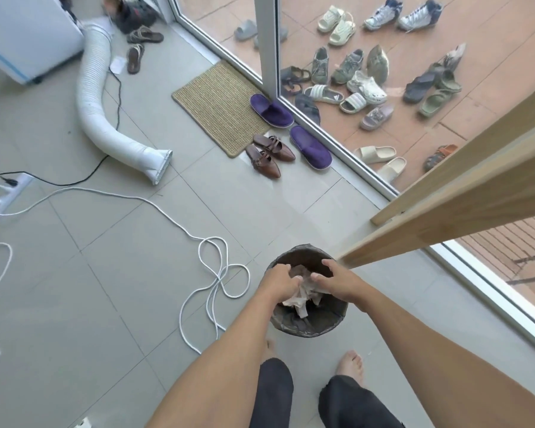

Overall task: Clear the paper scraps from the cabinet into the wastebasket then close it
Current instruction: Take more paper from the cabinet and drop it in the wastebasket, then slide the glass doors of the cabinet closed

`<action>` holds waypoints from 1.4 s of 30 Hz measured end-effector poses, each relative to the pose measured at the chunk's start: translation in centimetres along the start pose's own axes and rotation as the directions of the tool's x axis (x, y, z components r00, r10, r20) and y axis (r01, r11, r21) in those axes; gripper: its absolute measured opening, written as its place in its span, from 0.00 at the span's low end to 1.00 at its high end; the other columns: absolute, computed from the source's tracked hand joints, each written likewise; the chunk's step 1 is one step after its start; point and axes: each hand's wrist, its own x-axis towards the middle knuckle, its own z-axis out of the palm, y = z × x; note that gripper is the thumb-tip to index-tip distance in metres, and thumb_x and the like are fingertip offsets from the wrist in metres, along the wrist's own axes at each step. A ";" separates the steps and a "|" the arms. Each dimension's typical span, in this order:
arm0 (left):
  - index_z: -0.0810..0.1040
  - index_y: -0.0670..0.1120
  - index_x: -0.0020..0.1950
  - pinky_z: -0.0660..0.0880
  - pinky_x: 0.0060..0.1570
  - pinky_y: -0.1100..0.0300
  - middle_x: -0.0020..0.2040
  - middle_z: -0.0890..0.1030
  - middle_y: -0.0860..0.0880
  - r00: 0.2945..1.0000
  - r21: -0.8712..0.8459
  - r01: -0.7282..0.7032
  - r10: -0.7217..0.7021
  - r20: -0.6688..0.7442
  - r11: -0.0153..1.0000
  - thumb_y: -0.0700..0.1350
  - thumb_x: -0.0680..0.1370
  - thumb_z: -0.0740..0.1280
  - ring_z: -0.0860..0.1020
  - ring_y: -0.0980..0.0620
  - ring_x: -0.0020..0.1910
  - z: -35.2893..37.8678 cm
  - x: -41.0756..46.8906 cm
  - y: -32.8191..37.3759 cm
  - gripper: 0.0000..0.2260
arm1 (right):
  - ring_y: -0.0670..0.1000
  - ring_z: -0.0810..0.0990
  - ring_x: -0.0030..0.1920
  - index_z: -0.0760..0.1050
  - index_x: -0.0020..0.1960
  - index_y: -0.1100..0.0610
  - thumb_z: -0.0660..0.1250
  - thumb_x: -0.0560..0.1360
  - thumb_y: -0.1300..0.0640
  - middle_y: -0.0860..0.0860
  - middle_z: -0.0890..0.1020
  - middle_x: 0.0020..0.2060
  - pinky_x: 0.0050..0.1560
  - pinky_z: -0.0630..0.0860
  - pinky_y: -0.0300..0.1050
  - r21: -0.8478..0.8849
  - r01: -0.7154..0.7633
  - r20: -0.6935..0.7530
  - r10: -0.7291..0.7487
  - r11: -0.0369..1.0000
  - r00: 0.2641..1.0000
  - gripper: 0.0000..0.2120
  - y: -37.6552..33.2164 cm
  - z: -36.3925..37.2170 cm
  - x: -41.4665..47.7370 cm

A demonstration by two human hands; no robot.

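Bare left hand [280, 281] and right hand [332, 281], grips closed on crumpled paper scraps [303, 293], over round black-lined wastebasket [309, 327]

On the grey tiled floor [105, 273] lie a white ribbed hose [96, 97], a woven doormat [220, 106], purple slippers [271, 110], brown pointed shoes [269, 154] and a looped white cable [210, 273].

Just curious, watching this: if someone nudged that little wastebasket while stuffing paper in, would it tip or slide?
Probably it would slide or tip fairly easily. The wastebasket looks small and holds only crumpled paper scraps, so it is likely light. It stands free on smooth floor tiles, which may offer little grip. Both hands over its opening might steady it.
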 end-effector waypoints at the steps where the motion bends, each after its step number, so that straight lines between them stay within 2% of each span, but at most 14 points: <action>1: 0.65 0.41 0.77 0.63 0.72 0.56 0.77 0.69 0.44 1.000 0.014 -0.007 0.007 -0.011 1.000 0.50 0.81 0.63 0.66 0.45 0.76 -0.9 -1.6 0.6 0.26 | 0.55 0.69 0.72 0.56 0.78 0.55 0.63 0.78 0.45 0.53 0.66 0.76 0.71 0.65 0.48 -0.016 0.018 -0.011 -0.018 1.000 1.000 0.34 -1.0 -0.4 -1.5; 5: 0.77 0.42 0.65 0.73 0.59 0.55 0.64 0.81 0.43 0.995 0.045 -0.063 0.067 -0.076 0.997 0.50 0.80 0.64 0.76 0.42 0.66 -4.9 -7.2 2.8 0.17 | 0.55 0.72 0.69 0.61 0.76 0.53 0.62 0.78 0.46 0.53 0.72 0.72 0.64 0.67 0.45 -0.102 0.092 -0.083 -0.100 0.991 0.991 0.29 -5.1 -2.4 -7.4; 9: 0.73 0.43 0.73 0.67 0.69 0.55 0.73 0.74 0.44 0.974 0.075 -0.146 0.157 -0.161 0.986 0.52 0.80 0.64 0.71 0.45 0.72 -9.9 -12.7 5.4 0.23 | 0.55 0.68 0.73 0.58 0.77 0.53 0.61 0.79 0.44 0.52 0.67 0.76 0.69 0.65 0.48 -0.220 0.174 -0.157 -0.211 0.960 0.965 0.30 -9.3 -4.6 -13.0; 15: 0.74 0.46 0.72 0.68 0.69 0.53 0.72 0.75 0.44 0.904 0.177 -0.264 0.307 -0.299 0.948 0.53 0.80 0.64 0.72 0.45 0.71 -17.9 -19.7 10.8 0.23 | 0.54 0.67 0.73 0.59 0.76 0.53 0.61 0.79 0.44 0.53 0.66 0.76 0.69 0.66 0.48 -0.298 0.290 -0.275 -0.373 0.909 0.886 0.29 -16.9 -8.5 -20.0; 18: 0.82 0.48 0.60 0.76 0.58 0.53 0.59 0.83 0.45 0.850 0.202 -0.321 0.376 -0.369 0.925 0.53 0.78 0.65 0.79 0.45 0.60 -21.2 -22.8 13.2 0.15 | 0.54 0.69 0.72 0.62 0.75 0.55 0.61 0.79 0.47 0.54 0.69 0.73 0.66 0.66 0.47 -0.334 0.353 -0.337 -0.460 0.874 0.821 0.27 -20.5 -10.1 -23.3; 20: 0.82 0.46 0.56 0.78 0.53 0.53 0.54 0.84 0.47 0.806 0.195 -0.370 0.418 -0.420 0.908 0.52 0.77 0.65 0.81 0.45 0.54 -22.9 -25.1 14.7 0.13 | 0.56 0.70 0.70 0.64 0.73 0.56 0.61 0.79 0.48 0.56 0.72 0.71 0.64 0.66 0.46 -0.364 0.380 -0.375 -0.507 0.850 0.776 0.25 -22.5 -11.2 -25.5; 23: 0.81 0.45 0.59 0.81 0.43 0.60 0.52 0.83 0.49 0.730 0.224 -0.448 0.499 -0.467 0.865 0.50 0.79 0.65 0.81 0.51 0.46 -24.9 -28.8 16.9 0.13 | 0.55 0.69 0.71 0.64 0.74 0.54 0.61 0.79 0.47 0.55 0.71 0.72 0.68 0.65 0.48 -0.428 0.388 -0.462 -0.567 0.816 0.682 0.26 -24.6 -13.2 -29.1; 24: 0.82 0.47 0.59 0.80 0.44 0.59 0.53 0.84 0.48 0.696 0.246 -0.481 0.537 -0.477 0.842 0.50 0.79 0.66 0.82 0.52 0.45 -25.3 -29.8 17.7 0.12 | 0.55 0.69 0.71 0.64 0.74 0.54 0.62 0.79 0.47 0.55 0.71 0.72 0.69 0.65 0.48 -0.442 0.395 -0.494 -0.586 0.805 0.642 0.26 -25.1 -13.8 -30.4; 28: 0.79 0.47 0.67 0.72 0.62 0.57 0.64 0.82 0.45 0.575 0.336 -0.567 0.654 -0.492 0.752 0.52 0.80 0.66 0.79 0.46 0.63 -26.5 -33.9 21.3 0.18 | 0.55 0.68 0.71 0.65 0.73 0.54 0.62 0.78 0.46 0.54 0.70 0.72 0.69 0.65 0.52 -0.506 0.405 -0.609 -0.648 0.762 0.458 0.26 -25.9 -16.2 -36.0; 30: 0.77 0.46 0.70 0.69 0.66 0.58 0.69 0.79 0.46 0.512 0.350 -0.620 0.700 -0.498 0.702 0.52 0.80 0.66 0.76 0.47 0.68 -26.5 -35.7 23.2 0.20 | 0.56 0.66 0.72 0.65 0.73 0.53 0.62 0.78 0.44 0.54 0.68 0.73 0.71 0.65 0.54 -0.554 0.377 -0.650 -0.669 0.742 0.362 0.26 -25.5 -17.5 -38.5; 37: 0.80 0.44 0.66 0.65 0.60 0.65 0.65 0.82 0.45 0.265 0.424 -0.772 0.847 -0.461 0.473 0.48 0.79 0.68 0.77 0.48 0.66 -24.0 -41.2 29.7 0.17 | 0.54 0.63 0.74 0.65 0.74 0.52 0.61 0.78 0.45 0.52 0.66 0.75 0.68 0.68 0.54 -0.624 0.186 -0.754 -0.647 0.759 0.115 0.26 -21.4 -21.0 -45.9; 39: 0.80 0.42 0.65 0.64 0.61 0.65 0.65 0.82 0.45 0.188 0.460 -0.796 0.883 -0.431 0.394 0.46 0.79 0.68 0.78 0.46 0.66 -22.6 -42.5 31.3 0.16 | 0.55 0.64 0.73 0.66 0.74 0.52 0.61 0.78 0.44 0.53 0.67 0.75 0.68 0.67 0.53 -0.627 0.135 -0.767 -0.638 0.768 0.065 0.26 -19.7 -21.7 -47.7; 42: 0.80 0.42 0.66 0.65 0.66 0.61 0.69 0.79 0.44 0.112 0.491 -0.819 0.922 -0.371 0.297 0.46 0.78 0.69 0.76 0.46 0.68 -20.4 -44.1 33.4 0.17 | 0.56 0.66 0.72 0.67 0.73 0.53 0.62 0.78 0.44 0.54 0.69 0.73 0.70 0.66 0.54 -0.628 0.059 -0.777 -0.629 0.776 -0.004 0.26 -17.0 -22.7 -50.4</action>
